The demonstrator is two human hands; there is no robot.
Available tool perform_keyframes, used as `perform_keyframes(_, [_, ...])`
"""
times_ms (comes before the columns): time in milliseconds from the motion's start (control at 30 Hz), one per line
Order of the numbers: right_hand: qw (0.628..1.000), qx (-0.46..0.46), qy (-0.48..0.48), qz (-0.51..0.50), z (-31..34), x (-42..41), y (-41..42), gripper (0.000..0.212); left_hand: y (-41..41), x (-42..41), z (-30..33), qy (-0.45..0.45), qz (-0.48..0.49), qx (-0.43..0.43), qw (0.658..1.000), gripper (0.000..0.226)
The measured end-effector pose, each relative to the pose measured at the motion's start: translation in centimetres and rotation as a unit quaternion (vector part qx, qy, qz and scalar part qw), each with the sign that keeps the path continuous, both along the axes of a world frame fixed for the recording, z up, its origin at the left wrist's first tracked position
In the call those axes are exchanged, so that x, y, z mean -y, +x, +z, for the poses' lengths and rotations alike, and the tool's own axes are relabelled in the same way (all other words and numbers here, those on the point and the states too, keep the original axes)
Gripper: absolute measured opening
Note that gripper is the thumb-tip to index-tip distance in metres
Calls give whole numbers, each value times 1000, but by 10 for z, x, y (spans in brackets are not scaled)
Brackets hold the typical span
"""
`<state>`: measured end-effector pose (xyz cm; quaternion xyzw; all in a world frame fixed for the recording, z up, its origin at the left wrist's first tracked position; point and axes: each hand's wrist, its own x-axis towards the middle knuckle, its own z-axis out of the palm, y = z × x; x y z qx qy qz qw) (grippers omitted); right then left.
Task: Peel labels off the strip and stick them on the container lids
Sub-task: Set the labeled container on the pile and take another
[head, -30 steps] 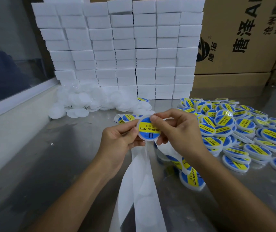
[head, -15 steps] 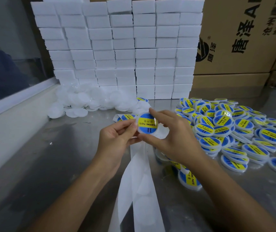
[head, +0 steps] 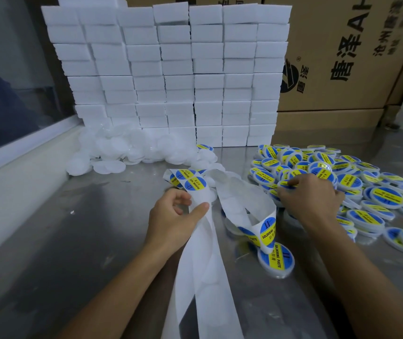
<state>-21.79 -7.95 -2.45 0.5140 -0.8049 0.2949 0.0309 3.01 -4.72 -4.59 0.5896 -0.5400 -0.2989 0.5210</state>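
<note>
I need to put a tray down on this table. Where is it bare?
Bare steel table lies left of the left hand, out to the white ledge. The right side is crowded with labelled lids, where the right hand rests. Plain lids crowd the back, and the strip crosses the middle.

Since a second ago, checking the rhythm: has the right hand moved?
Yes. The right hand went right, from beside the left hand onto the labelled lid pile.

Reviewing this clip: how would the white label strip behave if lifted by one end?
Probably floppy: the label strip loops and drapes over the steel table from the left hand. Likely very light, since a loose pinch holds it. It may twist or tangle, as its far end already curls.
</note>
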Motion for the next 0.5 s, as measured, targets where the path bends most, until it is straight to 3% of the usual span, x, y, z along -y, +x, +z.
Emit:
perform_keyframes(167, [998, 3, -59, 38, 7, -3, 11, 27, -1, -3, 2, 18, -38, -68, 997, 22])
perform_keyframes(300, [966, 45, -148, 207, 21, -16, 41, 22, -3, -4, 6, 15, -35, -123, 992, 19])
perform_keyframes(400, [932, 4, -109, 344, 20, -28, 67, 22, -3, -3, 9, 10, -47, -160, 986, 22])
perform_keyframes(500, [912, -8, -57, 406, 15, -35, 81, 24, -4, -4, 11, -4, -57, -195, 979, 14])
